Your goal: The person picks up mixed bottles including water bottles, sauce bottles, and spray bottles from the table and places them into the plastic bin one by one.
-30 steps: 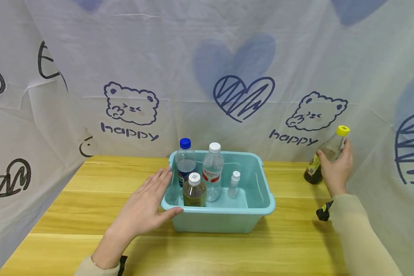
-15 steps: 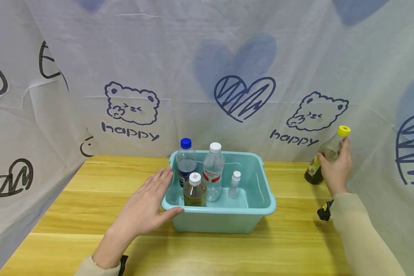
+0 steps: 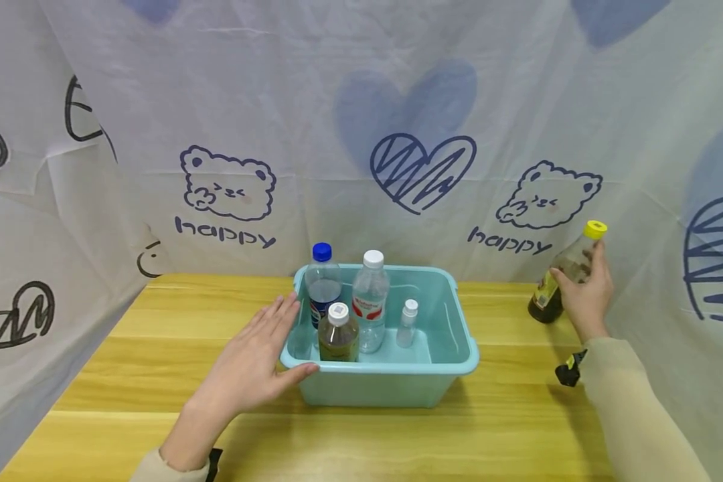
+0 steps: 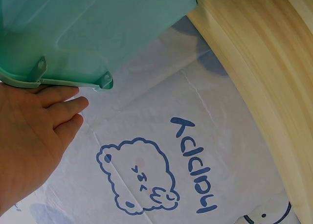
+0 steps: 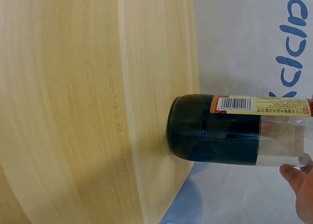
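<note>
At the right, my right hand [image 3: 587,294] grips a sauce bottle [image 3: 547,294] with a yellow cap, a yellow label and dark liquid in its lower part. Its base is down at the wooden tabletop in the right wrist view, where the bottle [image 5: 220,136] shows its barcode and only some fingertips [image 5: 293,177] appear. My left hand [image 3: 247,361] lies with straight fingers along the left end of a light teal plastic bin [image 3: 385,368], thumb at the front rim. In the left wrist view, the fingers [image 4: 66,109] are against the underside of the bin's rim [image 4: 63,83].
Inside the bin stand a blue-capped bottle [image 3: 323,288], a white-capped clear bottle [image 3: 370,301], a brownish bottle [image 3: 339,338] and a small clear bottle [image 3: 406,328]. Wooden table [image 3: 361,442] surrounds the bin. A printed white cloth [image 3: 313,134] hangs behind and at both sides.
</note>
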Demonstrator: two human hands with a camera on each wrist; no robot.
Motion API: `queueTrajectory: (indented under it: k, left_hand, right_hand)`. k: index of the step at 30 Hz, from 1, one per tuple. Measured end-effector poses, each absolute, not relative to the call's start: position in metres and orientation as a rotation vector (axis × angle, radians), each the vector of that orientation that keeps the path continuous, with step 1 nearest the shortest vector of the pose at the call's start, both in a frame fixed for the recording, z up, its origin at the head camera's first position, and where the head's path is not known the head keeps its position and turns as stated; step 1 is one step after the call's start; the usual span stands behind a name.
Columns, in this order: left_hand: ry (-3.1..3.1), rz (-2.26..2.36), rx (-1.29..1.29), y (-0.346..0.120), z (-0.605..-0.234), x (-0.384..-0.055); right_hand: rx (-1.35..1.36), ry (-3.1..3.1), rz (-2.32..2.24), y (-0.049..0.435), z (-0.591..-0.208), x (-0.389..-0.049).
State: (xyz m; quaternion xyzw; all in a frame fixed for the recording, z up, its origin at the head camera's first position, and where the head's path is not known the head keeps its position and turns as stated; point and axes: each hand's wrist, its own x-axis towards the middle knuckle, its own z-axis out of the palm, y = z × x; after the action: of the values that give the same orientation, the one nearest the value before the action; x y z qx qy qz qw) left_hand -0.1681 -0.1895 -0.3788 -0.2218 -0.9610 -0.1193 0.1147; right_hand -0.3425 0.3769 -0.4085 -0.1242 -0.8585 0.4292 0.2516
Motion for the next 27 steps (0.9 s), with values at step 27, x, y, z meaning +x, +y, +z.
queueTrajectory:
  k: [27]
  left_hand:
    - [-2.809,-0.364,-0.648,-0.189,-0.38,-0.169]
  right_hand:
    - [-0.207,-2.094,1.304,0.354,-0.403,-0.297]
